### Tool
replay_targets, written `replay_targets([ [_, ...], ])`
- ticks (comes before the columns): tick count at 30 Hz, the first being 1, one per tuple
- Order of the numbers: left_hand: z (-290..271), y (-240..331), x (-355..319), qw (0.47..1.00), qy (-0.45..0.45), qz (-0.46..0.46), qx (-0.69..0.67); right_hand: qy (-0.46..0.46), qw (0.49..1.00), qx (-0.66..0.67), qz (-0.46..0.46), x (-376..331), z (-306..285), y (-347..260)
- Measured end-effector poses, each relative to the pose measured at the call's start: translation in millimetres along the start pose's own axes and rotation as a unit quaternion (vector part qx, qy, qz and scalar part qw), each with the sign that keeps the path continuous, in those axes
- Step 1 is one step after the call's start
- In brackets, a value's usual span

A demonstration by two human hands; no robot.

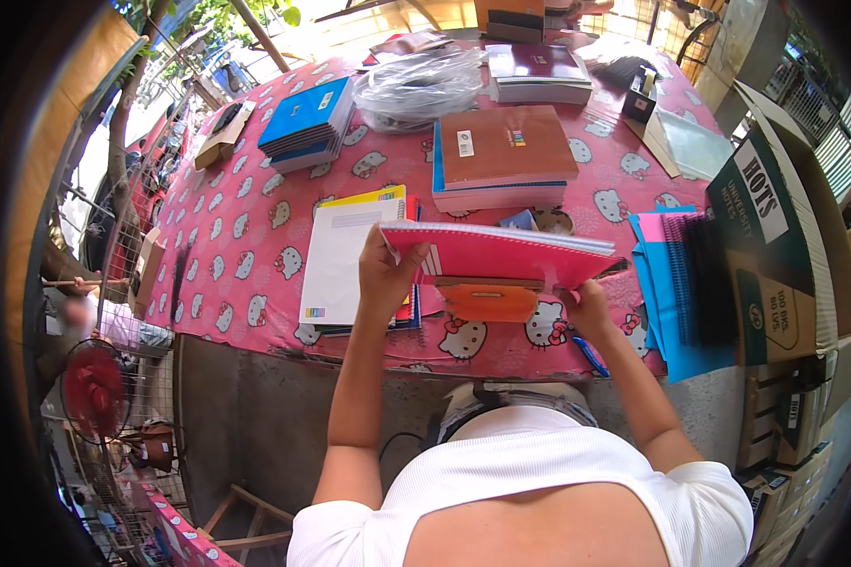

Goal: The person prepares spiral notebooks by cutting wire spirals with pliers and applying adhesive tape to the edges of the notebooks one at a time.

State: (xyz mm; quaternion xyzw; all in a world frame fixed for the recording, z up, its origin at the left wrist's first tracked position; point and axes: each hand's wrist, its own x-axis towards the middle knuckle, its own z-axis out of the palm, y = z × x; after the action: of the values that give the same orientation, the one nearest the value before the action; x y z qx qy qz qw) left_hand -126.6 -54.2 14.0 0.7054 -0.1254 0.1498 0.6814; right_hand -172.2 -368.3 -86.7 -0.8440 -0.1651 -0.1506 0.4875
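The left hand (385, 274) grips the left end of a pink spiral-bound notebook (501, 257), thumb on its cover, while the right hand (588, 307) clasps the lower right corner; between the two hands the notebook is held up off the bench (246, 255), roughly level and tilted so its pink cover faces the camera. Just under it lies an orange pouch-like thing (489, 302), and beside the left hand a white-covered pad (342, 260) rests on a small pile. To the right lies a stack of blue sheets with black binding combs (676, 283), next to a large cardboard box (775, 246). Farther back sit a brown-covered book stack (504, 151), a blue stack (307, 121), a clear plastic bundle (421, 87) and a maroon book stack (537, 71), all on the pink patterned cloth.
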Motion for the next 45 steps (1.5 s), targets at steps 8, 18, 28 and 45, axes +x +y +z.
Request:
replay_targets([
  [8,13,-36,-33,0.997,0.053,-0.049,0.000,0.006,0.968,0.231,0.097,17,19,-5],
  [18,132,60,-27,0.778,-0.101,0.272,0.557,-0.069,0.994,0.082,0.033,19,-11,-15],
  [28,136,38,-2,0.898,-0.104,0.258,0.341,0.093,0.832,-0.440,0.326,63,-186,121],
  [45,138,45,-9,0.919,-0.099,0.204,0.323,0.020,0.999,0.036,-0.003,65,-101,-87],
])
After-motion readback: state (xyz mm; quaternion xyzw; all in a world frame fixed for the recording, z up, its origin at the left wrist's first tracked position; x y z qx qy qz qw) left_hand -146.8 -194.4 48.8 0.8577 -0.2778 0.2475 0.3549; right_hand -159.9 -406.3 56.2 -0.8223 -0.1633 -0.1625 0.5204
